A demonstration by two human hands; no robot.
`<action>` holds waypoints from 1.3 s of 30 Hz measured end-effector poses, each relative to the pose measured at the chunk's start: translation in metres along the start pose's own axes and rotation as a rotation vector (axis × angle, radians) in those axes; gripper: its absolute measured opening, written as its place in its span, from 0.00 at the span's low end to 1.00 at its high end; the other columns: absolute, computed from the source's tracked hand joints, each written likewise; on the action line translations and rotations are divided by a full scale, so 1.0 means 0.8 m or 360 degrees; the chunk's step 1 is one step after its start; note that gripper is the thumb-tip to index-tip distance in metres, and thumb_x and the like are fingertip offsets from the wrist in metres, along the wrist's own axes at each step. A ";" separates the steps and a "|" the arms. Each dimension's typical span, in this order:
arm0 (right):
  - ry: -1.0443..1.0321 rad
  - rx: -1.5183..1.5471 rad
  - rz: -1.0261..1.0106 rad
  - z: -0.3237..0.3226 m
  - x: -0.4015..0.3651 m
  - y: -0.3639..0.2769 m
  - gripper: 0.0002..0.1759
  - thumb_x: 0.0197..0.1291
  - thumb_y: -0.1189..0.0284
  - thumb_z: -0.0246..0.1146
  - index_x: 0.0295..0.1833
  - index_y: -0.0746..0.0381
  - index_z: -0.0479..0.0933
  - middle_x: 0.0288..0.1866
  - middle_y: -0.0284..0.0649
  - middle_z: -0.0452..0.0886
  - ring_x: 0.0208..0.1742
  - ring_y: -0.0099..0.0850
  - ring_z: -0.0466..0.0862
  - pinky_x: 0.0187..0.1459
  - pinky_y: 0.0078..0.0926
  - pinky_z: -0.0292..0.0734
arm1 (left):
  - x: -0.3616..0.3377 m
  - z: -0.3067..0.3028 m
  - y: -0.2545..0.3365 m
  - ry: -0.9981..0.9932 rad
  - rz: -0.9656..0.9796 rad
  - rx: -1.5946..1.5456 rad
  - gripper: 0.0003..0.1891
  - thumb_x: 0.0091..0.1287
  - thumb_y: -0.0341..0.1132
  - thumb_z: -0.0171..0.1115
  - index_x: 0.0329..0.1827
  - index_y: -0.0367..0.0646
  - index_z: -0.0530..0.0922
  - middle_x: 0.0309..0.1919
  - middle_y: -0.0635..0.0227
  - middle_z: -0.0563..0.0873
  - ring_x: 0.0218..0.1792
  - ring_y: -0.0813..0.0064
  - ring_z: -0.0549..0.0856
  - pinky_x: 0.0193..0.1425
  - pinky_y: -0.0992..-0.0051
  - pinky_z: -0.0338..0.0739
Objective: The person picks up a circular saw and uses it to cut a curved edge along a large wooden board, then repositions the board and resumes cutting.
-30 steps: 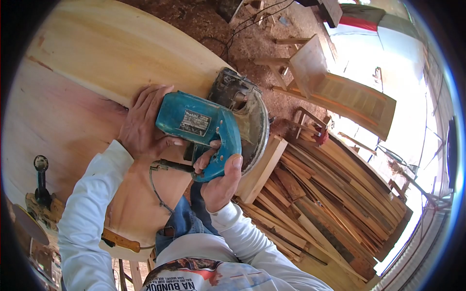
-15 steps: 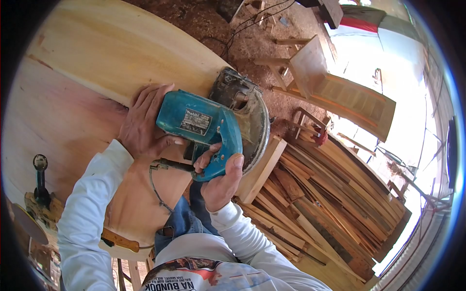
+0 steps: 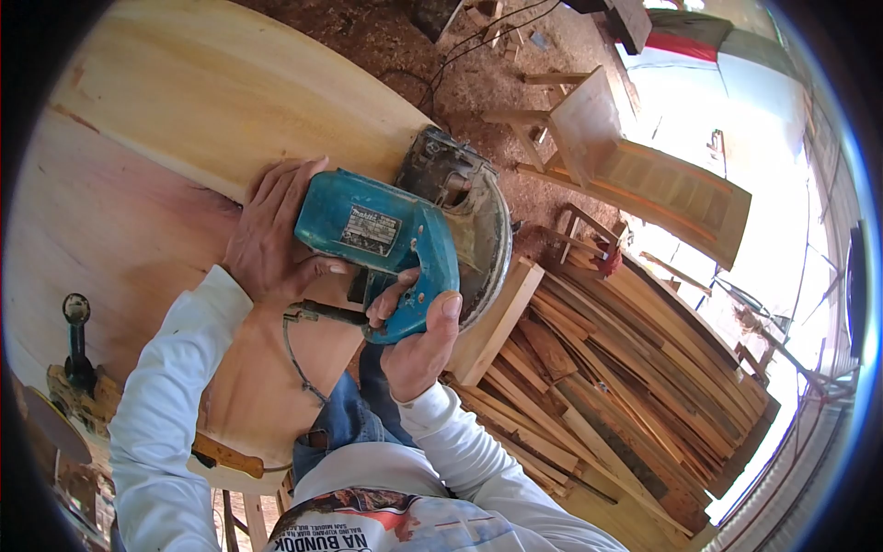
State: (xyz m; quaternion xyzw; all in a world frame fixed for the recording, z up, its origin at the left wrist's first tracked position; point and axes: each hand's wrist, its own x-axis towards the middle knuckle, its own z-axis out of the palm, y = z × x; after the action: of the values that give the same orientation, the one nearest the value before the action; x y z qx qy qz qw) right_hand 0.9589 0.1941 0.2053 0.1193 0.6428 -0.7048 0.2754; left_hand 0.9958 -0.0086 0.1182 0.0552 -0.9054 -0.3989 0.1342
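A teal circular saw [image 3: 363, 216] with a worn metal guard rests at the right edge of a wide wooden board [image 3: 230, 87]. My right hand [image 3: 421, 345] is wrapped round its rear handle, the thumb over the outside and the fingers through the grip by the trigger. Against the motor's left end, my left hand [image 3: 267, 225] lies on the board with fingers stretched out and thumb extended below the motor housing. Whether its fingertips press on the saw is hard to see. The saw's power cord [image 3: 299, 354] hangs down from the handle. The blade is hidden by the guard.
Stacked lumber strips [image 3: 625, 386] lie to the right. Beyond them stands an unfinished wooden chair-like frame [image 3: 644, 175]. At lower left are a tool with an upright dark knob [image 3: 78, 340] and a wooden-handled tool [image 3: 228, 455]. Dark cables [image 3: 460, 55] cross the sawdust-covered floor.
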 end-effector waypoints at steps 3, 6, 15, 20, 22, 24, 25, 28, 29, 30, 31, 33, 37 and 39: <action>0.0010 -0.0020 0.0012 0.000 0.000 -0.001 0.39 0.73 0.31 0.47 0.56 0.59 0.72 0.31 0.39 0.77 0.34 0.32 0.77 0.40 0.31 0.73 | -0.001 0.000 -0.001 -0.0002 0.0004 0.0002 0.59 0.58 0.70 0.69 0.79 0.30 0.61 0.70 0.43 0.75 0.73 0.41 0.72 0.80 0.44 0.59; 0.0005 -0.0027 0.0010 0.000 0.000 0.000 0.39 0.74 0.31 0.47 0.56 0.59 0.72 0.31 0.39 0.77 0.34 0.32 0.77 0.40 0.31 0.73 | -0.001 -0.001 -0.001 -0.0010 -0.0002 0.0002 0.59 0.58 0.71 0.69 0.79 0.30 0.61 0.70 0.43 0.75 0.73 0.41 0.72 0.80 0.45 0.59; -0.0026 0.0051 -0.0032 -0.004 0.003 0.006 0.41 0.71 0.33 0.54 0.63 0.61 0.72 0.33 0.38 0.78 0.31 0.26 0.77 0.34 0.24 0.72 | -0.001 0.000 -0.003 0.0004 0.0008 -0.0013 0.59 0.57 0.70 0.70 0.79 0.29 0.62 0.70 0.42 0.75 0.72 0.40 0.73 0.80 0.44 0.60; -0.0016 0.0051 -0.0028 -0.002 0.002 0.004 0.41 0.71 0.32 0.54 0.63 0.61 0.72 0.33 0.38 0.78 0.31 0.26 0.77 0.33 0.23 0.72 | -0.002 0.003 -0.006 -0.0003 0.0024 0.0074 0.62 0.58 0.77 0.63 0.77 0.25 0.62 0.68 0.38 0.75 0.71 0.38 0.73 0.79 0.43 0.61; -0.0018 0.0052 -0.0022 -0.001 0.002 0.003 0.41 0.70 0.32 0.55 0.63 0.61 0.72 0.33 0.38 0.78 0.31 0.26 0.77 0.33 0.23 0.72 | 0.000 -0.001 -0.004 0.0006 0.0032 0.0010 0.60 0.58 0.72 0.68 0.78 0.27 0.62 0.68 0.40 0.76 0.71 0.39 0.74 0.79 0.44 0.60; 0.0001 0.0009 0.0005 0.001 0.001 0.001 0.41 0.71 0.30 0.51 0.59 0.60 0.73 0.31 0.38 0.77 0.33 0.30 0.77 0.37 0.28 0.73 | 0.000 -0.003 -0.004 0.0019 0.0039 -0.0016 0.58 0.58 0.69 0.71 0.78 0.28 0.63 0.68 0.41 0.76 0.71 0.39 0.74 0.79 0.44 0.60; 0.0013 -0.0013 0.0016 0.001 0.001 0.000 0.41 0.71 0.29 0.49 0.58 0.60 0.73 0.30 0.38 0.77 0.34 0.32 0.77 0.39 0.31 0.73 | 0.000 -0.002 -0.004 0.0027 0.0044 -0.0012 0.58 0.58 0.69 0.71 0.78 0.28 0.63 0.68 0.41 0.77 0.71 0.39 0.74 0.79 0.44 0.60; 0.0033 0.0008 0.0067 0.001 -0.002 0.000 0.41 0.71 0.29 0.49 0.57 0.60 0.73 0.30 0.38 0.77 0.34 0.32 0.77 0.40 0.31 0.73 | -0.001 0.000 -0.005 0.0041 0.0056 -0.0001 0.58 0.57 0.69 0.71 0.78 0.28 0.63 0.68 0.42 0.77 0.71 0.39 0.74 0.79 0.44 0.60; 0.0028 0.0004 0.0055 0.000 -0.001 0.001 0.41 0.71 0.29 0.49 0.57 0.60 0.73 0.30 0.38 0.77 0.34 0.32 0.77 0.40 0.31 0.73 | -0.001 0.000 -0.006 0.0044 0.0058 0.0004 0.59 0.57 0.69 0.71 0.78 0.28 0.63 0.68 0.42 0.77 0.71 0.39 0.74 0.79 0.44 0.60; 0.0022 -0.0001 0.0044 -0.001 -0.001 0.002 0.42 0.71 0.29 0.49 0.57 0.60 0.73 0.30 0.38 0.77 0.34 0.32 0.77 0.40 0.31 0.73 | -0.001 0.000 -0.005 0.0037 0.0053 0.0004 0.59 0.57 0.69 0.71 0.78 0.28 0.63 0.68 0.42 0.77 0.71 0.39 0.74 0.79 0.44 0.60; 0.0017 -0.0006 0.0034 -0.001 -0.001 0.003 0.42 0.71 0.29 0.49 0.57 0.60 0.73 0.30 0.38 0.76 0.34 0.32 0.77 0.40 0.31 0.73 | -0.001 -0.001 -0.004 0.0030 0.0047 0.0003 0.59 0.57 0.70 0.71 0.78 0.28 0.63 0.68 0.42 0.77 0.71 0.39 0.74 0.79 0.44 0.60; 0.0000 0.0040 -0.0019 0.001 0.001 0.005 0.41 0.70 0.31 0.54 0.60 0.60 0.72 0.32 0.38 0.78 0.32 0.28 0.77 0.35 0.26 0.72 | 0.000 -0.002 -0.003 0.0022 0.0034 -0.0005 0.59 0.57 0.70 0.71 0.78 0.28 0.63 0.69 0.42 0.77 0.71 0.39 0.74 0.79 0.44 0.60; -0.0020 0.0070 -0.0037 0.001 0.001 0.005 0.40 0.70 0.32 0.55 0.61 0.60 0.72 0.33 0.38 0.78 0.31 0.26 0.77 0.32 0.23 0.72 | 0.000 -0.003 -0.004 0.0016 0.0022 -0.0026 0.58 0.57 0.70 0.71 0.78 0.29 0.63 0.69 0.42 0.76 0.72 0.39 0.74 0.79 0.44 0.61; 0.0012 0.0016 -0.0004 0.005 -0.001 -0.001 0.41 0.71 0.30 0.51 0.58 0.60 0.72 0.31 0.38 0.77 0.33 0.30 0.77 0.37 0.28 0.72 | 0.000 -0.002 -0.004 0.0018 0.0026 -0.0029 0.58 0.57 0.70 0.71 0.78 0.29 0.63 0.68 0.42 0.76 0.71 0.39 0.74 0.79 0.45 0.61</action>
State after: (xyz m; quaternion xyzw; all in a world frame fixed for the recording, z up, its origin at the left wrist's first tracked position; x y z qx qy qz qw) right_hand 0.9601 0.1904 0.2067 0.1225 0.6404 -0.7079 0.2715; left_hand 0.9966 -0.0122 0.1167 0.0490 -0.9013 -0.4059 0.1431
